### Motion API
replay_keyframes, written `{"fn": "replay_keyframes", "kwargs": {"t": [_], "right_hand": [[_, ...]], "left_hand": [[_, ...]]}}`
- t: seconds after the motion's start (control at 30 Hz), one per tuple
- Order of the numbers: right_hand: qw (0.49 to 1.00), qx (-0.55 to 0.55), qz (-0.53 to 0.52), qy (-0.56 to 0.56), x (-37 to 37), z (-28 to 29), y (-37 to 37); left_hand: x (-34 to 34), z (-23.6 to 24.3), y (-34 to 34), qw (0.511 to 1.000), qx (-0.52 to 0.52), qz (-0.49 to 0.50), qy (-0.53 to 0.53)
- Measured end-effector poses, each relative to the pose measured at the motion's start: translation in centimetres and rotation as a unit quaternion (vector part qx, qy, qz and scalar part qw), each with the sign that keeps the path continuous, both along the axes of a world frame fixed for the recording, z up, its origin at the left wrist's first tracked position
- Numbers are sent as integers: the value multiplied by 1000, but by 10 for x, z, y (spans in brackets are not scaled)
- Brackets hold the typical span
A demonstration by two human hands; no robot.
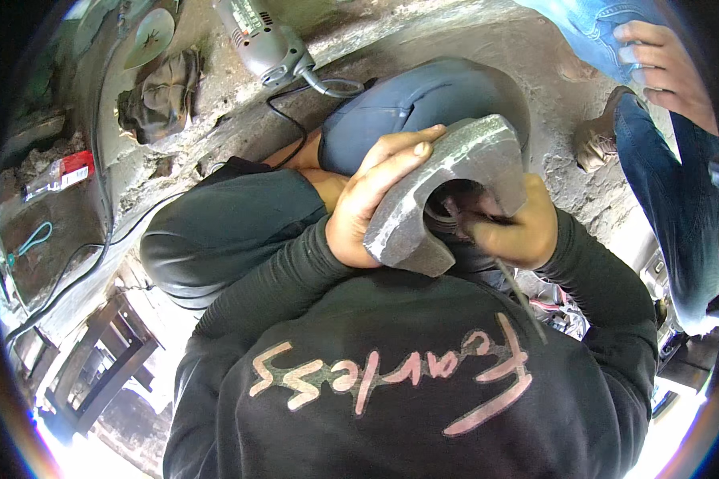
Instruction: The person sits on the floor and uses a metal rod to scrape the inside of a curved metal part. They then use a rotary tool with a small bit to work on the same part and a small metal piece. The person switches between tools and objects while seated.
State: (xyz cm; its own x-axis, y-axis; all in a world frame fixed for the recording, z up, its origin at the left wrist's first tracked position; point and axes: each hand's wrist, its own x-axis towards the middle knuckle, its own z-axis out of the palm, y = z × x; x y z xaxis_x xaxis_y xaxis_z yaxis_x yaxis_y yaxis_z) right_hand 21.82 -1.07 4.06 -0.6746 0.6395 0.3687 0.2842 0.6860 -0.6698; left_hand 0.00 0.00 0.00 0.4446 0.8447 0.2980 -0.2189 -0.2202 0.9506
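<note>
A heavy dark grey C-shaped block (475,156) with a rough, pale-scratched edge is tilted up over my lap. My left hand (379,188) is closed around its left side, fingers along the upper edge. At the block's round opening is my right hand (527,227), smeared by motion, its fingers curled. A thin rod (521,299) sticks out below that hand toward my chest; its other end is hidden by the hand and the block. What lies inside the opening is too dark and blurred to make out.
A grey corded power tool (268,48) lies on the ledge ahead, its black cable running left. Further left are a dark crumpled piece (164,96), a red-capped bottle (60,176) and a teal cord loop (36,238). Another person's hand (667,68) rests on their jeans at the right.
</note>
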Motion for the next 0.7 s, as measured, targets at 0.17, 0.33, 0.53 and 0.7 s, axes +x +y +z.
{"fn": "replay_keyframes", "kwargs": {"t": [0.17,0.33,0.53,0.7], "right_hand": [[999,14,25,16,10,-3,4],[982,183,42,-5,4,-3,13],[999,-6,24,44,5,1,3],[999,33,25,9,5,-7,4]], "left_hand": [[-1,-2,2,998,57,-9,34],[-2,-4,-1,992,111,32,43],[5,1,0,997,75,20,-21],[2,3,-7,999,-36,6,17]]}}
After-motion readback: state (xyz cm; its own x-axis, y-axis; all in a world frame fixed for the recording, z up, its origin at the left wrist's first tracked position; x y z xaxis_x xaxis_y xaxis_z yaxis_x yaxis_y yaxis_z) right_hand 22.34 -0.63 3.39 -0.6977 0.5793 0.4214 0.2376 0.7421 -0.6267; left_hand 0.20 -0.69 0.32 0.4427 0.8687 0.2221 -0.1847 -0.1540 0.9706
